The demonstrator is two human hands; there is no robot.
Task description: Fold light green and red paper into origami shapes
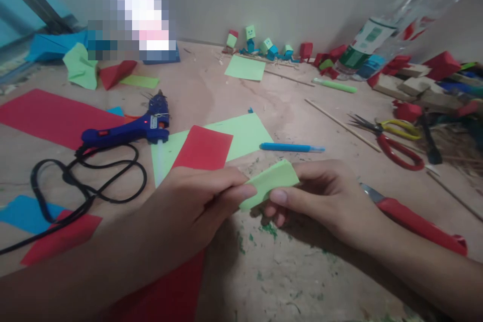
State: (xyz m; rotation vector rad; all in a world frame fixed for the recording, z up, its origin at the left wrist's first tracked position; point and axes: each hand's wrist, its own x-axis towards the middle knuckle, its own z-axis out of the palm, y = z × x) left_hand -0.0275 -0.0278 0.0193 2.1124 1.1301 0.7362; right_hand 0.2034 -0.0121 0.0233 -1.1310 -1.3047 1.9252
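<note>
Between my two hands is a small strip of light green paper [272, 181], folded or curved along its length. My left hand [211, 196] pinches its left end between thumb and fingers. On the right end, my right hand [320, 196] grips it with the thumb in front and fingers behind. Beneath and beyond my left hand lie a red paper piece [206, 146] and a larger light green sheet [247, 133]. A blue pen [290, 147] rests on the table just past the strip.
To the left lies a blue glue gun [128, 128] with a looped black cord [90, 188]. Scissors [392, 141] and a red-handled cutting tool [418, 224] lie at right. Small paper figures [250, 40], plastic bottles [366, 45] and wooden blocks [418, 78] stand along the back.
</note>
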